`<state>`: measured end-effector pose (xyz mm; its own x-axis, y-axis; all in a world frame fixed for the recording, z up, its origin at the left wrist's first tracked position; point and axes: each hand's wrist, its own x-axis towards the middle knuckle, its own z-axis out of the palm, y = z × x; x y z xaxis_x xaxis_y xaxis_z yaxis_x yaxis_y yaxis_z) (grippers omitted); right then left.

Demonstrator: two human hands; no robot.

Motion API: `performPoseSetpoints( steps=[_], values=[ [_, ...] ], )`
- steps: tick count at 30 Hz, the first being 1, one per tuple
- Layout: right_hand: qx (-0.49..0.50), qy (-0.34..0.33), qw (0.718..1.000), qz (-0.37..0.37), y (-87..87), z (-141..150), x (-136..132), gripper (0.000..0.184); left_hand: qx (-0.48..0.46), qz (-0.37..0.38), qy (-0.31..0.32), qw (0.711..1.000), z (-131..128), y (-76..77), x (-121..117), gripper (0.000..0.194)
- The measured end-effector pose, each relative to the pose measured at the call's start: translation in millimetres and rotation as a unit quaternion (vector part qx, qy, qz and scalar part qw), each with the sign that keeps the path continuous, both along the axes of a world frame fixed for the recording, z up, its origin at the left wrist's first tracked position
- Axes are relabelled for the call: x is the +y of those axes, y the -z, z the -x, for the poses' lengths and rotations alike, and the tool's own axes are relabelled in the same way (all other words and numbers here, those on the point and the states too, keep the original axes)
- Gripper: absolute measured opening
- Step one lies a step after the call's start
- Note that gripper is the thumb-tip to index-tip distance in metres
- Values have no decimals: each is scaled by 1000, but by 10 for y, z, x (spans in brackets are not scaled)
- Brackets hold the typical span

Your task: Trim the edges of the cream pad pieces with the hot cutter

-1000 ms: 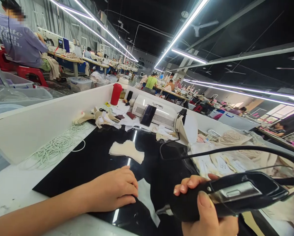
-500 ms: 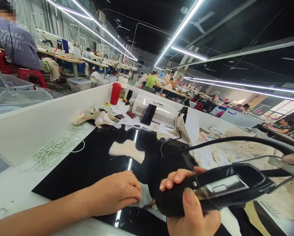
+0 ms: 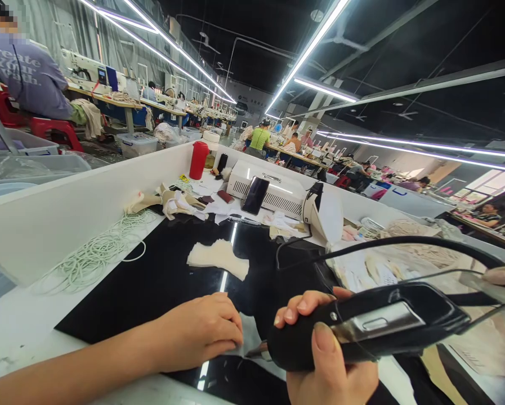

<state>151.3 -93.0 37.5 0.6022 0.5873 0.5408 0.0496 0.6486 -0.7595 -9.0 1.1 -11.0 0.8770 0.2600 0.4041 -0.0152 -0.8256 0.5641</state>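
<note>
My right hand (image 3: 332, 360) is wrapped round a black corded electric hand tool (image 3: 387, 320) with a shiny metal panel and a narrow metal tip; its exact kind is unclear. The tip points left, at the edge of a small pale fabric piece (image 3: 249, 333) on the glossy black sheet (image 3: 159, 287). On that piece's left side, my left hand (image 3: 210, 332) has its fingers curled and pressed together at the fabric. Part of the piece is hidden behind both hands and the tool. A cream stack of cut fabric (image 3: 218, 257) lies farther back on the sheet.
Tangled pale green cord (image 3: 95, 253) lies along the left white wall (image 3: 87, 197). At the back are a red tumbler (image 3: 199, 160), a leaning phone (image 3: 255, 196) and a white vented box (image 3: 286, 194). The tool's black cable (image 3: 416, 239) arches over fabric at right.
The tool's metal tip has shifted very slightly left over the pale piece and shows more plainly. My left hand stays almost still.
</note>
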Motion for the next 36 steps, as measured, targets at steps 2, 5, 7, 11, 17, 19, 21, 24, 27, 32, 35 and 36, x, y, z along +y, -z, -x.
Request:
performPoseSetpoints(
  steps=[2,5,7,11,17,19,21,24,27,32,35,36],
  values=[
    [-7,4,1000,4,4,10,-2,30,-2,6,3,1000,6,-11,0,20],
    [-15,14,1000,14,4,1,-6,29,0,10,2,1000,14,-13,4,18],
    [-16,19,1000,19,-3,-33,-1,30,5,10,-2,1000,17,-10,8,14],
    [2,27,999,22,-27,-130,18,30,8,23,3,1000,14,-20,2,20],
    [30,14,999,13,-56,-42,-4,33,27,48,33,998,25,-37,9,37],
    [31,4,999,10,-54,21,-10,33,34,48,35,998,27,-37,21,38],
    [30,-3,1000,8,-44,56,-6,33,36,49,37,997,26,-34,27,38],
    [9,-12,1000,4,-16,49,5,31,34,52,39,997,24,-28,26,38],
    [-6,-10,1000,3,6,27,3,28,39,54,41,997,36,-22,29,33],
    [40,-15,999,20,-20,105,-30,31,74,89,45,992,80,-38,61,36],
    [65,-21,997,19,-62,201,-52,36,79,91,46,992,88,-51,76,39],
    [63,-27,998,16,-74,231,-58,37,77,88,47,992,87,-53,78,39]
  ],
)
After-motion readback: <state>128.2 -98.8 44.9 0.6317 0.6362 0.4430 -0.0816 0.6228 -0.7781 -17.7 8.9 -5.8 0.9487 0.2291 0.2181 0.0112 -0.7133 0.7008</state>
